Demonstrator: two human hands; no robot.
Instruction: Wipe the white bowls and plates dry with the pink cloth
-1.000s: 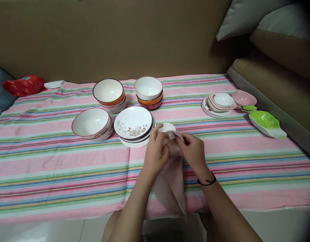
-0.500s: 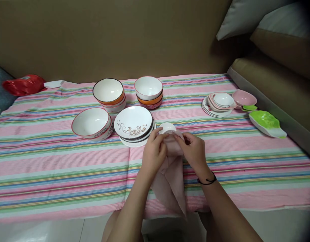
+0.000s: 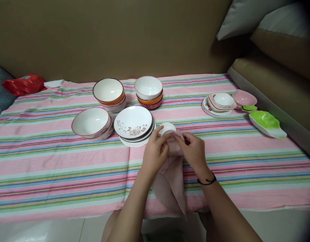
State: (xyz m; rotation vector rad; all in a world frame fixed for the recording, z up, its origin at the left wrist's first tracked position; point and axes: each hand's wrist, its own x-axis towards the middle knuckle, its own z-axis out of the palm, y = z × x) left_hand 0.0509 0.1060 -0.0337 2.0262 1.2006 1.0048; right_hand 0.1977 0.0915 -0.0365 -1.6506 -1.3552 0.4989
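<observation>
My left hand (image 3: pixel 155 153) and my right hand (image 3: pixel 192 151) meet just above the striped tablecloth (image 3: pixel 56 161), in front of me. Between them they hold a small white dish (image 3: pixel 166 128) wrapped from below in a pale pink cloth (image 3: pixel 171 181). The left fingers curl round the dish's near rim and the cloth. My right fingers pinch the cloth against the dish's right side. The cloth's loose end hangs down past the table's front edge.
A floral plate stack (image 3: pixel 133 126) lies just left of the dish. A red-rimmed bowl (image 3: pixel 91 123), two bowl stacks (image 3: pixel 109 92) (image 3: pixel 148 90), small plates (image 3: pixel 218 103), a pink dish (image 3: pixel 244 97) and a green leaf dish (image 3: pixel 267 123) stand around. A sofa (image 3: pixel 276 80) borders the right.
The small dish has sunk slightly into the cloth, and my fingers have shifted a little round it. Nothing else moved.
</observation>
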